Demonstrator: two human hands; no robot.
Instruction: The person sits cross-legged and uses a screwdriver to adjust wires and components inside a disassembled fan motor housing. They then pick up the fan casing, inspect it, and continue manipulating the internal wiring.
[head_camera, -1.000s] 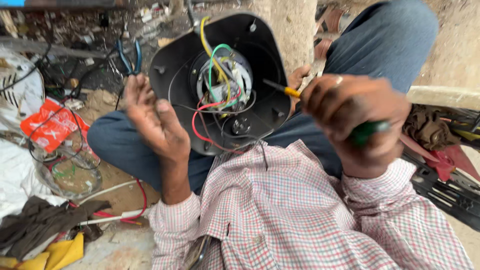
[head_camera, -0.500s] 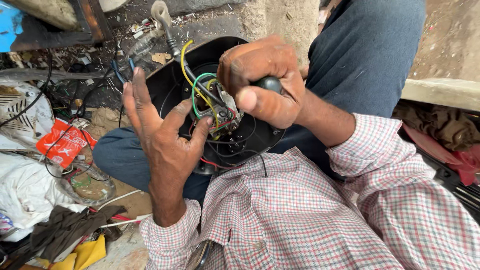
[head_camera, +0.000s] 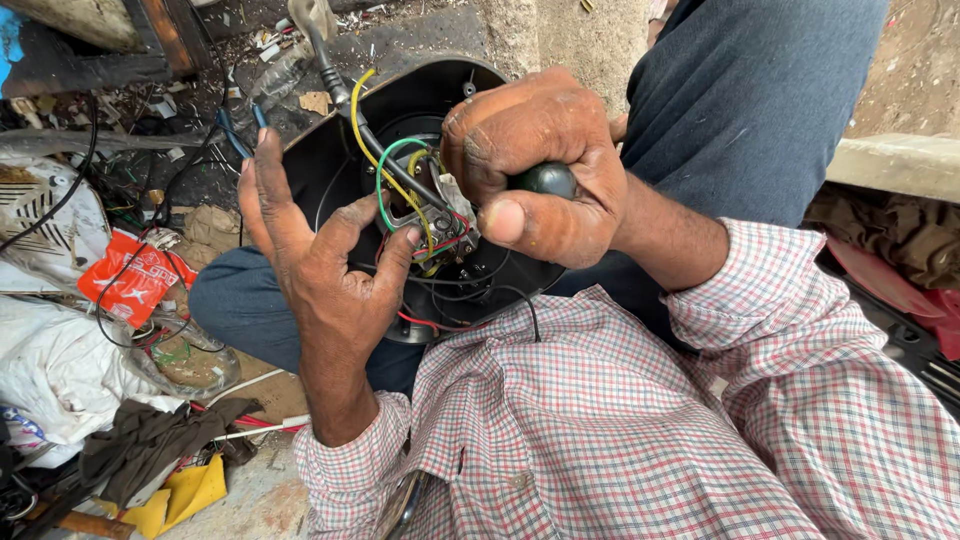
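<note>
A round black appliance housing rests open on my lap, with yellow, green, red and black wires looping around a metal part in its middle. My right hand is closed on the dark green handle of a screwdriver, whose tip is hidden down among the wires. My left hand stands with fingers spread at the housing's left side, thumb and a fingertip touching the metal part. A black cord leaves the housing's top.
Clutter lies on the ground at left: an orange packet, white plastic, dark and yellow rags, loose cables, blue-handled pliers. A concrete ledge runs at right, with red and black items below it.
My right hand has swung from the right side in over the housing and pushed the screwdriver down into the wiring. My left hand has moved in against the metal part.
</note>
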